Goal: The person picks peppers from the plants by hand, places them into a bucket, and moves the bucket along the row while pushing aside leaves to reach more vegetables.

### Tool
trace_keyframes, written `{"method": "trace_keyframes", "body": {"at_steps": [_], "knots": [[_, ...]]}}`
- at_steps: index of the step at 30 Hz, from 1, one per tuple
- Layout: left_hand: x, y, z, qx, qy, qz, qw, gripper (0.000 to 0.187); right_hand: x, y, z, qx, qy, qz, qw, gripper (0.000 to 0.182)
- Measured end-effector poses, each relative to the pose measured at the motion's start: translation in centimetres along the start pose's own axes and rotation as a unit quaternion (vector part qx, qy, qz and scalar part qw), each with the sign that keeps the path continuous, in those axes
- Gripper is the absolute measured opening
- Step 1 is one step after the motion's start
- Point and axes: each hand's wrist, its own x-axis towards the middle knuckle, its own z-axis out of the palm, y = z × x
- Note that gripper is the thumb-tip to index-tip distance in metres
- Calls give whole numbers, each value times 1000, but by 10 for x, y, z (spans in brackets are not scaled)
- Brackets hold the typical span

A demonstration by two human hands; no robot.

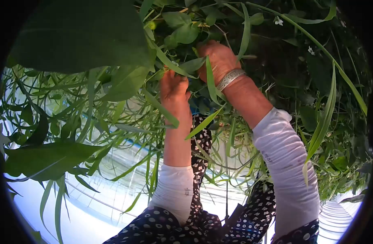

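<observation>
Both arms reach up and away into dense foliage, toward 12 o'clock of the view

Left hand (175, 87): fingers curled together into a loose fist, tips buried among leaves (182, 34); it seems to pinch or steady a thin stem (156, 75) at its 11 o'clock, though what sits inside the fist cannot be told. Likely holding growth still so the other hand can work

Right hand (217, 57): at 2 o'clock of the left, just beside it, back of hand to camera, fingers bent forward and hidden in the leaf mass; whether they clamp anything cannot be told. A grass blade (210, 79) crosses in front of the wrist

Bracelet (230, 78): pale metal band, patterned, snug on the right wrist

Sleeves (286, 162): white, smooth, stretchy-looking, pushed to mid-forearm, probably as cover against scratchy growth. Dark dotted cloth (202, 142) hangs between the arms

Foliage: two kinds mixed. Broad, soft, pointed-oval leaves, matte green; long narrow grass blades, strap-shaped, arching down. Small white flowers (279, 21) at 1 o'clock of the right hand, well apart from it. One big leaf (79, 36) close to the lens at 10 o'clock, blurred

Pale ribbed surface (113, 195) behind the plants toward 7 o'clock, bright, overexposed
</observation>
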Motion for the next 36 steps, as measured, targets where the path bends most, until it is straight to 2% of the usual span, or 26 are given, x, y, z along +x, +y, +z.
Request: {"method": "trace_keyframes", "body": {"at_steps": [1, 2, 4, 5, 8, 10, 12, 13, 14, 16, 17, 20, 24, 26, 27, 28, 30, 31, 32, 34, 36], "knots": [[0, 2, 0, -3, 21, -38, 999, 55, 2, -6, -1, -36, -47, -4, 998, 30], [1, 0, -1, -1, 22, -41, 999, 55, 1, -10, -2, -34, -49, -2, 998, 30], [10, 1, -4, 18, -14, -25, 999, 60, 6, -21, -6, 35, -90, 24, 995, 31], [9, -1, -7, 19, -14, -27, 999, 60, 13, -25, -13, -4, -183, 13, 983, 33], [12, -1, -11, 36, -8, -44, 998, 60, 22, -30, -16, 44, -227, -31, 972, 37], [13, 5, -11, -56, -24, -75, 995, 37, 19, -35, -30, 82, -201, -41, 975, 39], [17, -2, -16, -71, -13, -103, 992, 41, 21, -43, -41, -25, -253, 22, 967, 34], [19, -4, -18, -86, -3, -130, 988, 46, 16, -32, -28, 34, -127, 7, 991, 31], [19, -3, -18, -87, -3, -130, 988, 46, 14, -22, -21, 33, -127, 6, 991, 31], [17, 2, -17, -72, 60, -86, 992, 38, 12, -5, -11, 158, 54, 34, 985, 27], [15, 5, -15, -70, 78, -76, 992, 38, 7, -1, -10, 258, 70, 34, 963, 23], [16, 2, -15, -37, 72, -78, 994, 46, 7, 13, 2, 360, 113, 33, 926, 25], [16, 1, -13, -55, 78, -91, 991, 44, 8, 19, 3, 321, 63, 85, 941, 31], [16, 1, -14, -62, 45, -98, 992, 42, 11, 10, 0, 185, 27, -1, 982, 36], [16, 1, -13, -63, 46, -98, 992, 42, 8, 10, -6, 165, -25, 37, 985, 38], [15, 2, -13, -51, 29, -102, 993, 42, 8, 4, -11, 165, -26, 35, 985, 38], [16, 1, -13, -39, 12, -107, 993, 43, 7, -2, -16, 17, -56, 18, 998, 41], [17, 0, -13, -51, -12, -106, 993, 41, 3, -2, -11, 19, -15, -21, 999, 41], [17, -2, -14, -63, -36, -107, 992, 39, 0, -3, -6, 19, -17, -22, 999, 41], [19, -4, -16, -92, -55, -118, 987, 38, -5, -7, 2, -25, 91, -104, 990, 40], [20, -8, -18, -120, -79, -130, 981, 36, -4, -13, 4, -43, 98, -111, 988, 34]]}}
